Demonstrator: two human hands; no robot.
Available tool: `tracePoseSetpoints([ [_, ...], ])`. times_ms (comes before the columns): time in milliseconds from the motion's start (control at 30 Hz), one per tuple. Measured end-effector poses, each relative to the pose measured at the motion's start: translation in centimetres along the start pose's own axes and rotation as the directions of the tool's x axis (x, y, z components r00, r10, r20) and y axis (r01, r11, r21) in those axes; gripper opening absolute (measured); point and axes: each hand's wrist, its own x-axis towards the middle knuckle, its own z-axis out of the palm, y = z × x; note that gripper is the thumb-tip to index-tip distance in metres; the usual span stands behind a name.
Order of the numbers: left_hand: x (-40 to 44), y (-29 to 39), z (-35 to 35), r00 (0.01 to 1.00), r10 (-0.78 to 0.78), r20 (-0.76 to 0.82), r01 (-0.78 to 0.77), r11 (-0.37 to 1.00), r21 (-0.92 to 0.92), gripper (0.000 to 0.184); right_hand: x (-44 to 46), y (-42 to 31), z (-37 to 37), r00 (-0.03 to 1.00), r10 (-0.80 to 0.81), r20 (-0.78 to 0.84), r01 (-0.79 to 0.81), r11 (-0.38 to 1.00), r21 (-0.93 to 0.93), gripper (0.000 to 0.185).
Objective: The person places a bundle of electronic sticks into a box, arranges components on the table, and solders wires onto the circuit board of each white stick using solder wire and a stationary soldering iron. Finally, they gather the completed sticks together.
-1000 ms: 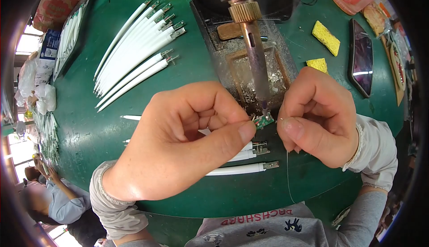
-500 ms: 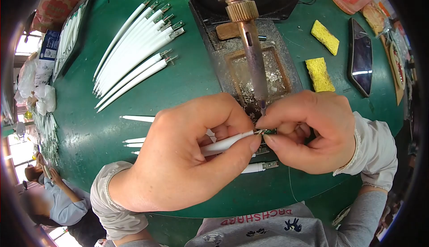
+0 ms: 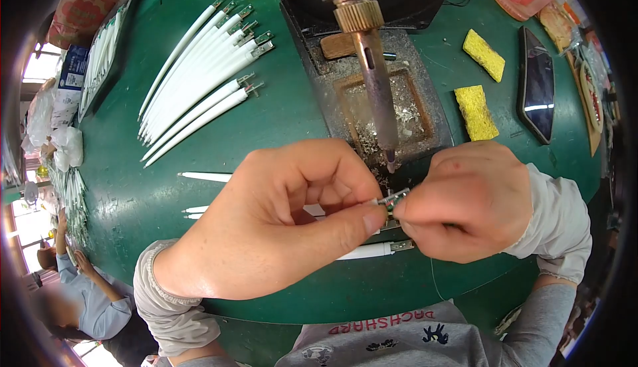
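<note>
My left hand is closed around a white stylus pen, mostly hidden by the fingers. From its end a narrow circuit board with metal and green parts sticks out past my left thumb. My right hand is curled, its thumb and forefinger pinching the board's far end. Just above the board, the soldering iron points down with its tip close to my fingers but apart from them. Below the hands lies another white stylus pen with a metal end.
Several white pens lie fanned out at the upper left. A solder-specked tray stands under the iron. Two yellow sponges and a dark phone lie to the right. At the far left sits another person.
The pen's board end has tilted upward and shows more. My right hand has turned, its fingers curling in, and dropped slightly away from the iron's tip.
</note>
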Motion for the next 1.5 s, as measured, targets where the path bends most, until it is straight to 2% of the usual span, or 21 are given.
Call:
tracePoseSetpoints([
  [33, 0.0, -0.2, 0.0, 0.998, 0.059, -0.023, -0.059, 0.998, 0.016, 0.016, 0.3, -0.3, -0.5, 0.984, 0.132, 0.124, -0.140, 0.988, 0.060, 0.027],
  [67, 0.0, -0.1, 0.0, 0.998, 0.059, -0.024, -0.059, 0.998, 0.016, 0.016, 0.1, -0.5, -0.4, 0.984, 0.131, 0.124, -0.139, 0.988, 0.061, 0.027],
  [100, 0.0, 0.1, 0.0, 0.998, 0.047, -0.048, -0.047, 0.999, 0.011, 0.016, -0.3, -0.8, -0.2, 0.949, 0.307, 0.077, -0.316, 0.901, 0.298, 0.024],
  [133, 0.0, 0.2, 0.1, 0.997, 0.036, -0.072, -0.036, 0.999, 0.006, 0.017, -0.5, -1.0, -0.1, 0.876, 0.478, 0.073, -0.442, 0.730, 0.521, 0.024],
  [167, 0.0, 0.2, 0.1, 0.997, 0.037, -0.071, -0.037, 0.999, 0.007, 0.017, -0.3, -0.9, -0.3, 0.859, 0.501, 0.110, -0.475, 0.697, 0.536, 0.023],
  [233, 0.1, 0.1, 0.1, 0.991, 0.108, -0.085, -0.100, 0.991, 0.086, 0.015, -0.1, -0.5, -0.3, 0.853, 0.507, 0.122, -0.488, 0.693, 0.530, 0.022],
  [333, 0.2, 0.1, 0.2, 0.982, 0.151, -0.117, -0.140, 0.986, 0.094, 0.015, 0.2, -0.4, -0.1, 0.846, 0.513, 0.149, -0.503, 0.673, 0.542, 0.020],
  [500, 0.4, 0.1, 0.1, 0.976, 0.181, -0.122, -0.171, 0.981, 0.092, 0.013, 0.3, -0.5, -0.1, 0.840, 0.514, 0.174, -0.516, 0.658, 0.548, 0.018],
  [833, 0.3, 0.3, 0.3, 0.965, 0.223, -0.138, -0.214, 0.974, 0.076, 0.011, 0.5, -0.4, 0.1, 0.869, 0.481, 0.117, -0.454, 0.681, 0.575, 0.017],
  [1067, 0.3, 0.4, 0.4, 0.968, 0.207, -0.142, -0.204, 0.978, 0.030, 0.010, 0.5, -0.3, 0.3, 0.879, 0.465, 0.101, -0.438, 0.708, 0.554, 0.017],
  [1100, 0.2, 0.6, 0.3, 0.978, 0.154, -0.139, -0.158, 0.987, -0.019, 0.010, 0.4, -0.4, 0.3, 0.879, 0.466, 0.102, -0.439, 0.707, 0.554, 0.017],
  [1133, 0.2, 0.7, 0.2, 0.986, 0.102, -0.133, -0.111, 0.992, -0.066, 0.010, 0.4, -0.4, 0.4, 0.872, 0.481, 0.094, -0.443, 0.691, 0.571, 0.018],
  [1267, 0.1, 0.4, 0.0, 0.984, 0.103, -0.145, -0.110, 0.993, -0.044, 0.011, 0.4, -0.4, 0.4, 0.844, 0.530, 0.083, -0.461, 0.638, 0.616, 0.020],
  [1333, 0.0, 0.6, 0.3, 0.973, 0.129, -0.194, -0.116, 0.990, 0.077, 0.013, 0.7, -0.7, -0.1, 0.830, 0.545, 0.116, -0.490, 0.613, 0.619, 0.021],
  [1367, -0.1, 0.4, 0.4, 0.973, 0.128, -0.193, -0.115, 0.990, 0.077, 0.013, 0.8, -0.7, -0.3, 0.815, 0.560, 0.149, -0.518, 0.588, 0.621, 0.022],
  [1400, -0.1, 0.1, 0.3, 0.965, 0.180, -0.191, -0.150, 0.976, 0.160, 0.014, 0.6, -0.7, -0.3, 0.814, 0.562, 0.149, -0.519, 0.588, 0.621, 0.022],
  [1433, -0.1, -0.1, 0.2, 0.955, 0.232, -0.185, -0.184, 0.953, 0.242, 0.015, 0.4, -0.5, -0.4, 0.821, 0.550, 0.152, -0.526, 0.626, 0.575, 0.022],
  [1467, -0.1, -0.3, 0.0, 0.955, 0.231, -0.184, -0.184, 0.953, 0.243, 0.015, 0.2, -0.4, -0.4, 0.828, 0.538, 0.157, -0.530, 0.663, 0.529, 0.022],
  [1500, -0.1, -0.5, -0.2, 0.944, 0.306, -0.127, -0.253, 0.912, 0.322, 0.015, 0.2, -0.3, -0.3, 0.828, 0.538, 0.157, -0.530, 0.662, 0.529, 0.022],
])
